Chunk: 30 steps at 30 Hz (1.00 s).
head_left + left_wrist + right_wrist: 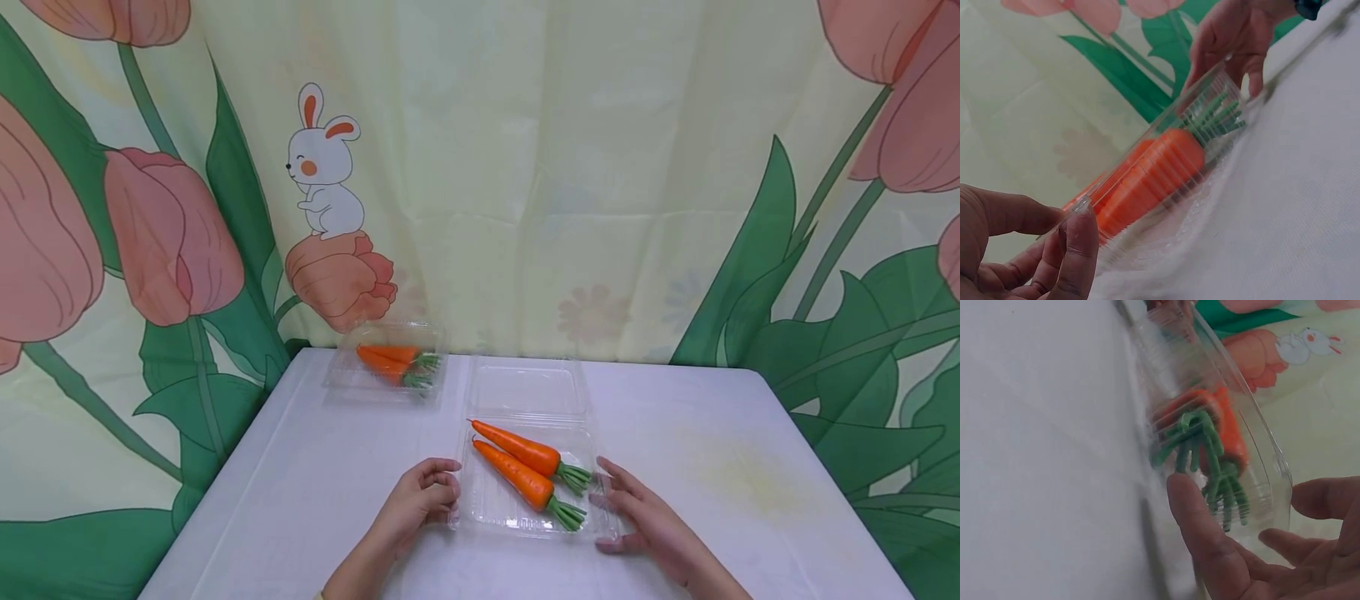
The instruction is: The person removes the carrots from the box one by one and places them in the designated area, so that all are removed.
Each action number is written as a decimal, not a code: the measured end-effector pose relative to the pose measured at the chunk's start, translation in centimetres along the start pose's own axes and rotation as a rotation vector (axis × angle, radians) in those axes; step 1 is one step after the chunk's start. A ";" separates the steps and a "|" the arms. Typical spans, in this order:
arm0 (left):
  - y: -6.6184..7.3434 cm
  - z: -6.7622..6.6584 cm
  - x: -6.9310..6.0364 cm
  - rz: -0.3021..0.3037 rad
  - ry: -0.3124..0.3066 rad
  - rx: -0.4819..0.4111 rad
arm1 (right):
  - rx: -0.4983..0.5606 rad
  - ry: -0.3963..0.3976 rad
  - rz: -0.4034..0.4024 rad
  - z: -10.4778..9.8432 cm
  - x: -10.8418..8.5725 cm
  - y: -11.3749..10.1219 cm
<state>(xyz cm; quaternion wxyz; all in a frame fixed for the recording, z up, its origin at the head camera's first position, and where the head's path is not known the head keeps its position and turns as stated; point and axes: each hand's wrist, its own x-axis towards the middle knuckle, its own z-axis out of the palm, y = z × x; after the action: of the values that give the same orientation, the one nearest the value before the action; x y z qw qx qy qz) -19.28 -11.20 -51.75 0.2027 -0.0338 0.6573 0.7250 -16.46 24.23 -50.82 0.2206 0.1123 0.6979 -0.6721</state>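
Note:
A clear plastic clamshell box (pixel 510 517) lies on the table with its lid (pixel 528 392) folded back behind it. Two orange carrots with green stems, the nearer carrot (pixel 517 475) and the farther carrot (pixel 525 446), lie side by side in its base. At the left side of the box, my left hand (pixel 420 500) pinches the rim between thumb and finger, plainest in the left wrist view. My right hand (pixel 652 521) is at the right side, fingers spread and fairly straight, touching the wall by the stems; its fingers (pixel 1200 528) show in the right wrist view.
Farther back on the left stands another clear box (pixel 348 375) with carrots (pixel 390 364) inside. A white cloth covers the table (pixel 697 467). Behind it hangs a curtain (pixel 480 167) printed with tulips and a rabbit.

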 end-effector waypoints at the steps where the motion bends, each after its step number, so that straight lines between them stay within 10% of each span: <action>1: 0.0 0.0 0.0 0.000 0.000 0.000 | -0.010 0.025 0.004 0.2 -0.1 0.0; 10: 0.0 0.1 0.0 -0.009 0.036 0.021 | -0.003 0.087 -0.022 1.2 -0.6 0.5; 18: 0.7 1.1 1.1 0.014 0.232 0.077 | 0.014 0.099 -0.067 1.4 -0.8 1.0; 30: 3.0 2.0 2.2 0.304 0.361 0.644 | -0.003 0.101 -0.112 1.5 -0.9 1.1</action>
<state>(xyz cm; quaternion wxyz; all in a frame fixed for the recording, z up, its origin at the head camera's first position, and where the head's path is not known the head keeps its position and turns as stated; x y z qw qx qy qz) -21.91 -8.85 -49.40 -0.0256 0.0023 0.8736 0.4860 -14.91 22.93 -51.37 0.1473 0.1063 0.7143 -0.6758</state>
